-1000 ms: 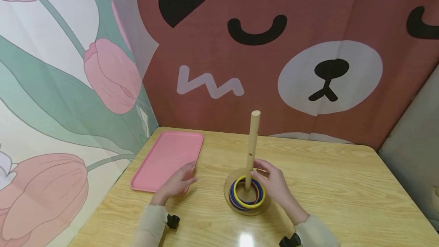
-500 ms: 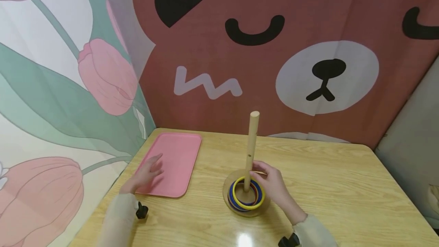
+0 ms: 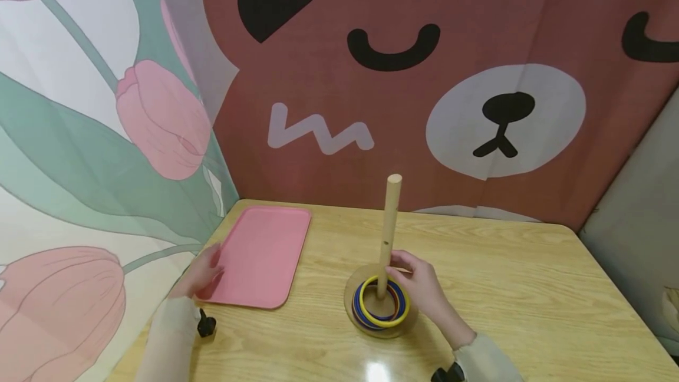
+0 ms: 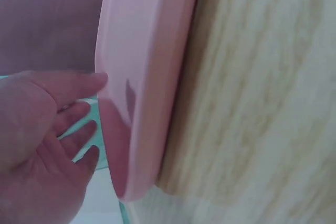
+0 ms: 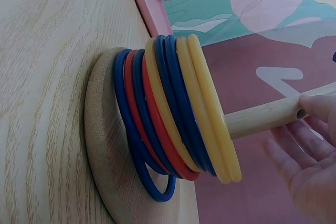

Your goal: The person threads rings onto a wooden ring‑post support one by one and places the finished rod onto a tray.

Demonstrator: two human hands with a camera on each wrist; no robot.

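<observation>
A wooden peg (image 3: 391, 217) stands upright on a round wooden base (image 3: 351, 290). Several blue, red and yellow rings (image 5: 207, 108) are stacked loosely around its foot, a yellow one on top. My right hand (image 3: 422, 280) holds the peg just above the rings, thumb on the near side and fingers behind. To the left lies a pink tray (image 3: 265, 258). My left hand (image 3: 198, 270) is at its left edge; in the left wrist view one digit meets the tray's rim while the other fingers hang loosely bent beside it.
Both things stand on a light wooden table (image 3: 488, 287), the tray close to its left edge. Behind the table hangs a cloth with a brown bear face (image 3: 318, 181). A tulip-print cloth (image 3: 159, 122) hangs along the left.
My left hand has moved left from the tray's right side, across the tray, to its left edge. The right hand has stayed at the peg.
</observation>
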